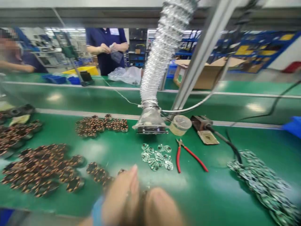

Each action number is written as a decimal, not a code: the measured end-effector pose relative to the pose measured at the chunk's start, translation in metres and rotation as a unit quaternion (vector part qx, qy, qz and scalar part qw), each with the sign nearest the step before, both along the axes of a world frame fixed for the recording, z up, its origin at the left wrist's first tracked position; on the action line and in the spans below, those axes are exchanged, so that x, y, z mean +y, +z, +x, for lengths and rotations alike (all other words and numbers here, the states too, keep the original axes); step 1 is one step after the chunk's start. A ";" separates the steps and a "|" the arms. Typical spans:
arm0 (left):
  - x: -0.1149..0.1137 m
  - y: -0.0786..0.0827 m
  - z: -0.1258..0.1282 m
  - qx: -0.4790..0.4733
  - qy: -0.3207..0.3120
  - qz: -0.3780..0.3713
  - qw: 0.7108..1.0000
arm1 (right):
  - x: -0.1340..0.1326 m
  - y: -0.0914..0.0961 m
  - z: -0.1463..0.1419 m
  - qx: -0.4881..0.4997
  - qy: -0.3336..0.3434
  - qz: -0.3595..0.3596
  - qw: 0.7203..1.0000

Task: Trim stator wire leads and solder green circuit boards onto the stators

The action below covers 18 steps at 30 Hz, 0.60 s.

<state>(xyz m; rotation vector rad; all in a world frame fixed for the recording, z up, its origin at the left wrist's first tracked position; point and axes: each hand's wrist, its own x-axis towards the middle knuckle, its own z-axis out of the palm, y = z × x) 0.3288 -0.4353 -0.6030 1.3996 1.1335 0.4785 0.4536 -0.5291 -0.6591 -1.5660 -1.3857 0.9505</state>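
Your left hand (119, 197) and right hand (162, 208) sit blurred and close together above the surface's near edge; you cannot tell whether they are open or closed. The copper-wound coils (97, 173) lie just beside the left hand on the green surface (211, 191). Printed circuit boards (156, 157) and red-handled pliers (185, 155) lie farther ahead.

Red pliers (192, 157) are showing at three o'clock; copper-wound coils (39, 169) are gleaming at nine o'clock; the green counter (207, 194) is shining underneath.
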 end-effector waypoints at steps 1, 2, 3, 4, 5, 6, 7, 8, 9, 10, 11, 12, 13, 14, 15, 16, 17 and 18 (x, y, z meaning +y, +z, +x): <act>0.008 0.002 0.005 0.035 -0.017 0.063 0.997 | 0.003 -0.003 0.010 0.002 -0.015 -0.008 1.000; 0.018 0.004 0.010 0.085 -0.038 0.143 0.985 | 0.009 -0.004 0.021 0.000 -0.035 -0.014 0.999; 0.030 0.005 0.017 0.151 -0.069 0.229 0.959 | 0.017 -0.004 0.031 -0.004 -0.059 -0.020 0.998; 0.043 0.005 0.024 0.180 -0.075 0.254 0.947 | 0.027 -0.003 0.041 -0.012 -0.083 -0.026 0.996; 0.056 0.004 0.032 0.200 -0.081 0.264 0.940 | 0.038 -0.001 0.050 -0.022 -0.106 -0.029 0.994; 0.068 0.002 0.040 0.220 -0.087 0.274 0.932 | 0.048 0.002 0.057 -0.036 -0.125 -0.026 0.991; 0.078 0.000 0.048 0.237 -0.095 0.281 0.925 | 0.057 0.005 0.063 -0.051 -0.135 -0.019 0.989; 0.087 -0.002 0.055 0.249 -0.105 0.289 0.918 | 0.064 0.008 0.068 -0.061 -0.143 -0.011 0.988; 0.093 -0.003 0.060 0.257 -0.113 0.299 0.912 | 0.069 0.012 0.072 -0.068 -0.156 0.000 0.985; 0.097 -0.002 0.063 0.261 -0.120 0.311 0.906 | 0.071 0.016 0.077 -0.070 -0.173 0.012 0.982; 0.099 0.001 0.062 0.261 -0.123 0.325 0.901 | 0.072 0.019 0.083 -0.064 -0.196 0.024 0.978; 0.099 0.004 0.058 0.257 -0.124 0.339 0.896 | 0.070 0.021 0.090 -0.052 -0.223 0.035 0.973; 0.098 0.008 0.051 0.252 -0.123 0.354 0.892 | 0.068 0.023 0.100 -0.030 -0.252 0.043 0.966; 0.096 0.012 0.042 0.245 -0.123 0.367 0.889 | 0.064 0.023 0.112 0.000 -0.282 0.048 0.958; 0.093 0.015 0.030 0.237 -0.124 0.375 0.887 | 0.061 0.023 0.127 0.038 -0.312 0.049 0.948; 0.089 0.016 0.017 0.231 -0.127 0.380 0.887 | 0.058 0.022 0.144 0.082 -0.341 0.049 0.935; 0.084 0.016 0.003 0.226 -0.130 0.382 0.887 | 0.056 0.021 0.162 0.127 -0.369 0.047 0.919; 0.078 0.015 -0.010 0.222 -0.133 0.383 0.887 | 0.055 0.021 0.181 0.167 -0.394 0.048 0.902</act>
